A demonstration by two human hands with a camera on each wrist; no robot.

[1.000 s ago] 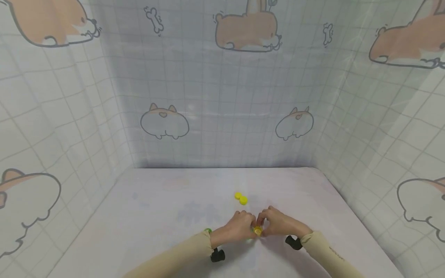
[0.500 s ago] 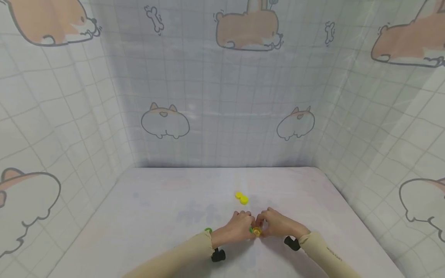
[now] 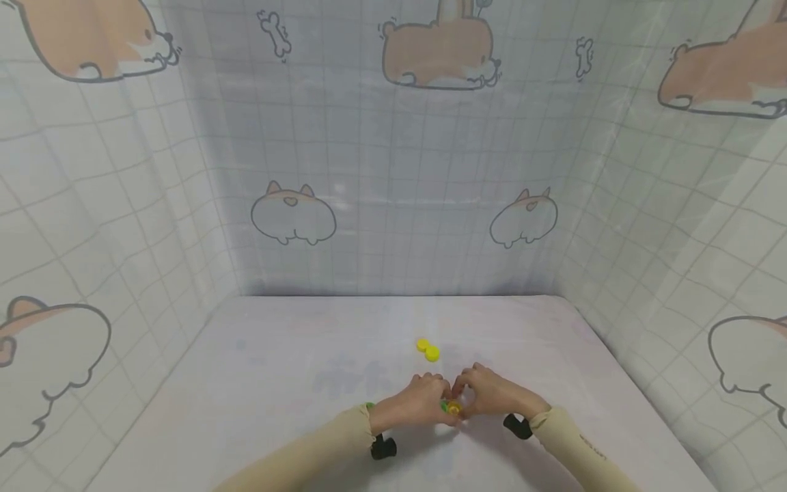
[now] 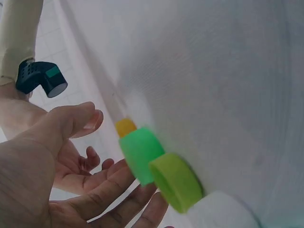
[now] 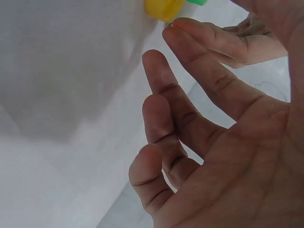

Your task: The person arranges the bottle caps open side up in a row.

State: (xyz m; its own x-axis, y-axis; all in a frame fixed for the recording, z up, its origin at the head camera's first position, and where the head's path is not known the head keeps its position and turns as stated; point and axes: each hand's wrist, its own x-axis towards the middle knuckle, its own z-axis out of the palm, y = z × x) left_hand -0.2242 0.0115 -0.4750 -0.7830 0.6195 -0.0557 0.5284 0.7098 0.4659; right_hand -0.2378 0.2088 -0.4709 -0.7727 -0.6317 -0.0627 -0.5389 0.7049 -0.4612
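In the head view, my left hand (image 3: 423,401) and right hand (image 3: 488,393) come together over a small yellow round piece (image 3: 453,408). A green cap-like piece (image 3: 444,406) sits against it, partly behind the left hand. The left wrist view shows an orange-yellow piece (image 4: 125,128), the green cap-like piece (image 4: 141,154) and a lime, hollow cap-like piece (image 4: 175,182) in a row. Left fingers (image 4: 116,190) lie alongside the row, with the thumb apart from it. My right fingers (image 5: 209,76) are loosely bent, the index tip just below the yellow piece (image 5: 164,8).
Two yellow discs (image 3: 427,350) lie touching on the pale tabletop (image 3: 277,369), beyond the hands. A white rounded thing (image 4: 223,213) is beside the lime piece. Some green (image 3: 370,406) shows behind the left wrist. A cartoon-dog curtain (image 3: 399,157) encloses the table.
Both hands stay nearly in place. The left thumb now reaches slightly farther right beneath the yellow piece, and the right fingers have lifted a little.
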